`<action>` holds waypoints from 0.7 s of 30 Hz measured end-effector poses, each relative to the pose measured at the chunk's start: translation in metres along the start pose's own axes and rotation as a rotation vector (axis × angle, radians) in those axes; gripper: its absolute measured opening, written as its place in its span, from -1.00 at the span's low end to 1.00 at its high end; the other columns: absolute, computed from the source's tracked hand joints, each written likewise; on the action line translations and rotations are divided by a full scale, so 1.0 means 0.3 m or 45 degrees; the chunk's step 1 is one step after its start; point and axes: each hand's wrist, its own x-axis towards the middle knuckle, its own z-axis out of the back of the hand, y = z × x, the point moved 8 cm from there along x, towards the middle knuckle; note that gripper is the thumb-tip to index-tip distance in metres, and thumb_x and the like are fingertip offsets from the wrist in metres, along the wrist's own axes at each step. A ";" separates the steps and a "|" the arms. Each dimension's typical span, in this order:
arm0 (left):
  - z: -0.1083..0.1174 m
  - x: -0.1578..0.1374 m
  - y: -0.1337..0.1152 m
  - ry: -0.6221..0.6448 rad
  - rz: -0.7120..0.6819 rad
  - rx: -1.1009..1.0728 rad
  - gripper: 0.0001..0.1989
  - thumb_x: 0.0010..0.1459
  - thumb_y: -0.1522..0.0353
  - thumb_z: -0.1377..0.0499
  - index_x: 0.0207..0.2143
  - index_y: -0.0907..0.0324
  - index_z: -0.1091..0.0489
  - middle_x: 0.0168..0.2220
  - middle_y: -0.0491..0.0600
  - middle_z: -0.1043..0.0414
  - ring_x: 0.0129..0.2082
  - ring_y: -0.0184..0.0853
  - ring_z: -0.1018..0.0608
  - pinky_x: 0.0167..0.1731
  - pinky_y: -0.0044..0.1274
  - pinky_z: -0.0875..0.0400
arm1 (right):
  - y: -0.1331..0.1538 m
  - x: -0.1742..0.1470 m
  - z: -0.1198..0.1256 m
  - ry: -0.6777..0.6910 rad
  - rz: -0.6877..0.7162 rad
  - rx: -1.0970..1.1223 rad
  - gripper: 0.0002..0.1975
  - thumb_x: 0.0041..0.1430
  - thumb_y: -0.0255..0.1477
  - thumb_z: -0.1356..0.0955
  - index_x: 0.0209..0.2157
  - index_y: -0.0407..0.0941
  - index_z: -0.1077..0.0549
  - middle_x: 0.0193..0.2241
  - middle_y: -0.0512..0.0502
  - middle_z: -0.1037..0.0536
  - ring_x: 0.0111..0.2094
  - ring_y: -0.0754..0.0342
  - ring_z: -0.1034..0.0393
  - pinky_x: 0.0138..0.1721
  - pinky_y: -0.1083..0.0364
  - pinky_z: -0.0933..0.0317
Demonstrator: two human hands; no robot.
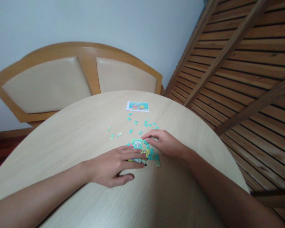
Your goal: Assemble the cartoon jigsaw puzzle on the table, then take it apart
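A partly joined jigsaw puzzle (137,144) in teal with cartoon figures lies on the table in front of me. My left hand (118,163) rests flat over its left and lower part, fingers stretched out and thumb apart, hiding some of the picture. At the puzzle's upper edge, my right hand (160,141) is bent, with thumb and fingertips close together on a teal puzzle piece (146,142). The fingers partly cover that piece. Loose puzzle pieces (130,131) are scattered just beyond the puzzle.
A small picture card (137,106) with the same cartoon figures lies toward the far edge of the round wooden table (85,126). Behind it stands a padded wooden chair back (87,63) against the wall. A slatted wooden panel (239,63) rises on the right.
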 end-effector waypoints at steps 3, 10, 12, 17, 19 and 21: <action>0.001 -0.001 0.000 -0.001 0.002 -0.005 -0.51 0.29 0.31 -0.15 0.25 0.12 -0.27 0.32 0.07 -0.25 0.33 -0.12 -0.28 0.34 -0.21 -0.15 | 0.002 -0.001 -0.012 0.008 -0.017 -0.002 -0.82 0.28 -0.46 -0.34 -0.17 -0.08 -0.60 -0.17 -0.06 -0.67 -0.13 0.05 -0.54 -0.04 0.06 -0.35; 0.002 -0.003 0.003 -0.001 0.007 -0.024 -0.50 0.28 0.31 -0.15 0.26 0.10 -0.26 0.32 0.07 -0.25 0.34 -0.12 -0.28 0.35 -0.20 -0.12 | 0.007 -0.001 -0.025 0.034 -0.010 -0.050 -0.85 0.26 -0.48 -0.36 -0.24 -0.08 -0.61 -0.22 -0.03 -0.68 -0.17 0.07 -0.55 -0.08 0.10 -0.34; 0.004 -0.004 0.001 -0.013 -0.001 -0.033 -0.50 0.29 0.31 -0.14 0.27 0.10 -0.25 0.32 0.08 -0.26 0.33 -0.11 -0.29 0.34 -0.19 -0.13 | 0.009 0.000 -0.027 0.039 -0.016 -0.059 -0.86 0.25 -0.48 -0.37 -0.25 -0.08 -0.61 -0.23 -0.03 -0.68 -0.17 0.07 -0.56 -0.09 0.10 -0.35; 0.007 -0.004 -0.002 -0.030 -0.011 -0.034 -0.50 0.29 0.31 -0.14 0.27 0.09 -0.24 0.31 0.09 -0.27 0.32 -0.10 -0.30 0.34 -0.19 -0.14 | 0.012 0.003 -0.030 0.030 -0.002 -0.097 -0.87 0.24 -0.48 -0.38 -0.27 -0.08 -0.61 -0.26 -0.02 -0.68 -0.20 0.07 -0.55 -0.10 0.09 -0.34; 0.007 -0.003 -0.003 -0.023 -0.013 -0.024 -0.50 0.29 0.31 -0.14 0.27 0.10 -0.24 0.31 0.09 -0.27 0.33 -0.10 -0.29 0.34 -0.19 -0.14 | 0.014 0.004 -0.031 0.024 0.030 -0.131 -0.88 0.24 -0.48 -0.38 -0.28 -0.08 -0.61 -0.27 -0.02 -0.68 -0.20 0.07 -0.55 -0.08 0.09 -0.32; 0.006 -0.001 -0.004 -0.016 -0.014 -0.017 -0.51 0.29 0.32 -0.13 0.26 0.11 -0.25 0.31 0.09 -0.27 0.33 -0.10 -0.29 0.33 -0.19 -0.15 | 0.014 0.005 -0.033 0.022 0.057 -0.175 -0.90 0.24 -0.47 -0.40 -0.28 -0.08 -0.61 -0.27 -0.02 -0.68 -0.19 0.06 -0.54 -0.05 0.07 -0.30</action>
